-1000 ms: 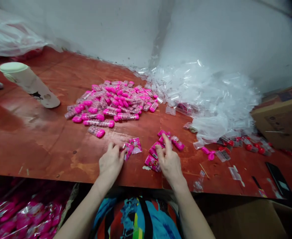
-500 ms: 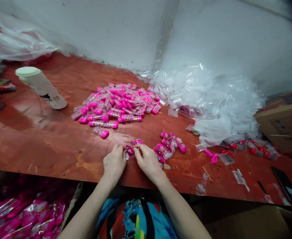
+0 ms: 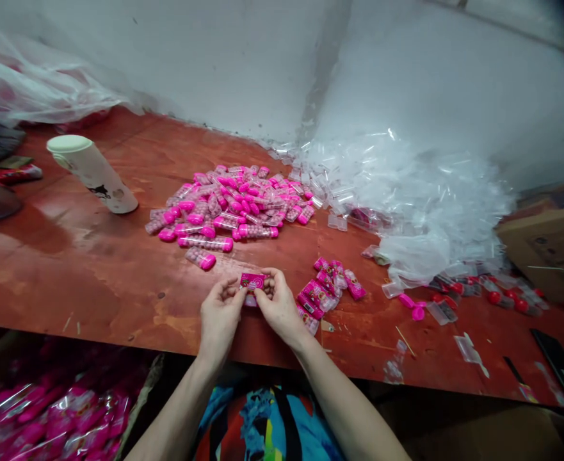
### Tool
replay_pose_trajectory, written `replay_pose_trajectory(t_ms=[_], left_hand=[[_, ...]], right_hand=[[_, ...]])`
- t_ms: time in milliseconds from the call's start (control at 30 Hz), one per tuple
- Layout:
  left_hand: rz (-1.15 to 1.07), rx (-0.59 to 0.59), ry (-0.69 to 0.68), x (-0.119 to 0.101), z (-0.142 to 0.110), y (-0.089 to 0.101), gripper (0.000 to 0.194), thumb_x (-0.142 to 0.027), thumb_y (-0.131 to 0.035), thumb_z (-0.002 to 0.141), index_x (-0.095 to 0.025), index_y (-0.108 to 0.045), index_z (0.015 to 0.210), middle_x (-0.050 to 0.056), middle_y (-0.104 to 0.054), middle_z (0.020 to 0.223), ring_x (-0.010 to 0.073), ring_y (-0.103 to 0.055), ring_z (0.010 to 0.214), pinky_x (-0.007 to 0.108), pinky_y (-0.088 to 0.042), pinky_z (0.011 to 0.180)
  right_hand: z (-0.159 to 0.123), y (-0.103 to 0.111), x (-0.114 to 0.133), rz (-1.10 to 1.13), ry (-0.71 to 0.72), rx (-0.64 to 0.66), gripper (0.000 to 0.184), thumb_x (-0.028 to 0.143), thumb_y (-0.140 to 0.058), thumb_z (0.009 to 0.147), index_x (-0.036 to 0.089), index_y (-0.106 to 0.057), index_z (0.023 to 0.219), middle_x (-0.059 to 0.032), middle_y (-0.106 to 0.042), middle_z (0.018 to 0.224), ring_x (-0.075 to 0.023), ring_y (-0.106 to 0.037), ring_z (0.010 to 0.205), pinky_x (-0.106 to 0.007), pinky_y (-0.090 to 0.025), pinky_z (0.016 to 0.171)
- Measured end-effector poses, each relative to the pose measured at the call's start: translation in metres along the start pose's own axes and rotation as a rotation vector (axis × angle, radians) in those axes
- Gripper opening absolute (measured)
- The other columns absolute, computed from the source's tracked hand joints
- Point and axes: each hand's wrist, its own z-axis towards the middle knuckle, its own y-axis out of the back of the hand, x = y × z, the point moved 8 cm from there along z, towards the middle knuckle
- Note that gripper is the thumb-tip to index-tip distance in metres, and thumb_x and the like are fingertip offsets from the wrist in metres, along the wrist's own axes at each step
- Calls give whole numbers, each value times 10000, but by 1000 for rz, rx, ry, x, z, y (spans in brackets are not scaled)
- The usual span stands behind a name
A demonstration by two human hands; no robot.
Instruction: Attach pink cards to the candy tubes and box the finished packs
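My left hand (image 3: 220, 314) and my right hand (image 3: 278, 305) meet just above the red table (image 3: 70, 269) near its front edge. Together they pinch a small pink packet (image 3: 252, 280) between fingertips, the left on its left end, the right on its right end. A cluster of similar pink packets (image 3: 327, 291) lies just right of my right hand. Farther back sits a heap of pink-capped clear tubes (image 3: 228, 205) filled with small candies.
A mound of clear plastic sleeves (image 3: 406, 192) fills the back right. A white cup (image 3: 94, 173) stands at the back left. Red-capped tubes (image 3: 497, 291) and a cardboard box (image 3: 550, 250) lie at the right. Bagged pink goods (image 3: 46, 416) sit below the table's left.
My right hand left the packet cluster and came left to meet my left hand. Both hands have lifted one pink packet off the table and hold it between them.
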Motion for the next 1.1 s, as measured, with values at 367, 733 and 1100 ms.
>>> replay_pose_trajectory(t_ms=[367, 733, 1100], left_hand=[[48, 312, 258, 11, 8, 1, 397, -504, -793, 622, -148, -620, 655, -65, -392, 359, 52, -280, 336, 200, -127, 382], [54, 148, 197, 9, 30, 29, 451, -548, -775, 632, -150, -577, 554, -41, -416, 358, 52, -274, 340, 213, -118, 394], [-156, 173, 294, 7, 34, 42, 394, -477, -798, 640, -130, -614, 616, -42, -450, 392, 41, -305, 359, 188, -152, 377]], right_hand=[[14, -14, 21, -254, 157, 12, 235, 181, -452, 901, 205, -535, 1119, 10, -592, 787, -159, -591, 709, -274, -467, 672], [29, -72, 33, -849, 508, 281, 411, 82, -485, 850, 181, -520, 1248, -106, -687, 1136, -221, -653, 1009, -310, -497, 880], [107, -49, 52, -1143, 488, 192, 380, 141, -367, 957, 152, -530, 1300, -137, -624, 1180, -252, -552, 1085, -347, -422, 918]])
